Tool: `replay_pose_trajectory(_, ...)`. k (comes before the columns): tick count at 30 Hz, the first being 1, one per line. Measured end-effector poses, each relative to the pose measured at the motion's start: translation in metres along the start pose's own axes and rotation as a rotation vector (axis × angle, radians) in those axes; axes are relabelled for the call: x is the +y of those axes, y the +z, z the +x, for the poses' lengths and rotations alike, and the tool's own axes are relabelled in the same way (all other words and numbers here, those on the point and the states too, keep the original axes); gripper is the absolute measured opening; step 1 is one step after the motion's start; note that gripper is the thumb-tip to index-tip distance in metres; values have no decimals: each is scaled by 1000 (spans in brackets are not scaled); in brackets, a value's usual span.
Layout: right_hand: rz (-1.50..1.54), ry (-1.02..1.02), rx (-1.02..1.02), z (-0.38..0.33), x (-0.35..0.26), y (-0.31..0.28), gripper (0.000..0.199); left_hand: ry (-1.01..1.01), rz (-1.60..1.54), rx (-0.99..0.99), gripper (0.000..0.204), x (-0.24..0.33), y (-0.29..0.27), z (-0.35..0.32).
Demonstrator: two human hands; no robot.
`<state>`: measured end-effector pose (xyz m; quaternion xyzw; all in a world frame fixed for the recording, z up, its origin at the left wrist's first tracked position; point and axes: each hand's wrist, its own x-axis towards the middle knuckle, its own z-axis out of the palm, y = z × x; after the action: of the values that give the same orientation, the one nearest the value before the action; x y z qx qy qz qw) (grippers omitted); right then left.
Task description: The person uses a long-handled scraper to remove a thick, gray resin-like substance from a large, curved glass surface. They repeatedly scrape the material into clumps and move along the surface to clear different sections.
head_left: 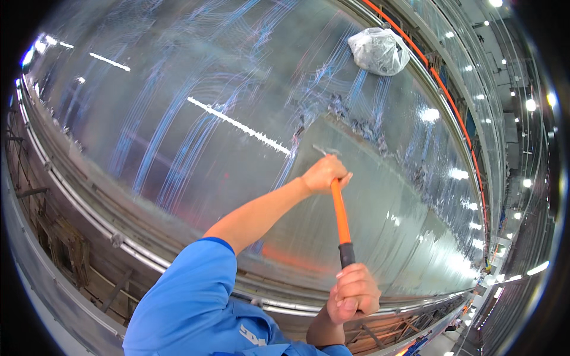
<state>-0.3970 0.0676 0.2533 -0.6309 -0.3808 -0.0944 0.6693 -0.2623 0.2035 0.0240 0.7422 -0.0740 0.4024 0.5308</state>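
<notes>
Both my hands are closed on a long-handled scraper with an orange shaft (pixel 340 212), a black lower grip and a thin metal head. My left hand (pixel 326 173) wraps the shaft just below the head, arm stretched forward. My right hand (pixel 354 293) grips the lower end, close to my body. The scraper's head lies over a large, shiny grey sheet (pixel 237 89), though its exact contact is hard to see. Around it is a smoother, duller area (pixel 362 190) of the sheet, bordered by ragged dark flakes (pixel 341 110); bluish streaks mark the surface beyond.
A clear plastic bag (pixel 380 51), bunched up, rests near the sheet's far edge. Along that edge runs an orange hose or cable (pixel 439 77). A metal rail (pixel 98 216) follows the near side, with a wooden framework (pixel 68 246) below. Rows of lights extend at right.
</notes>
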Motion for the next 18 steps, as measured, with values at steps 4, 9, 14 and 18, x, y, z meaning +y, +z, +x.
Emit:
replay_pose_trajectory(4,-99,269,-144,-81,-102,-42,38,-170,-17,-75,44,93,-3,-88)
replay_pose_trajectory(9,-18,711,94,-184,-205,-72,35,-129,6,-308,48,184,-14,-170)
replay_pose_trajectory(14,234,1495,484,-277,-278,-118,70,-38,-19,-670,60,248,-25,-238)
replay_pose_trajectory(18,707,1768,484,-318,-293,-148,70,-3,-84,-866,68,273,-45,-254)
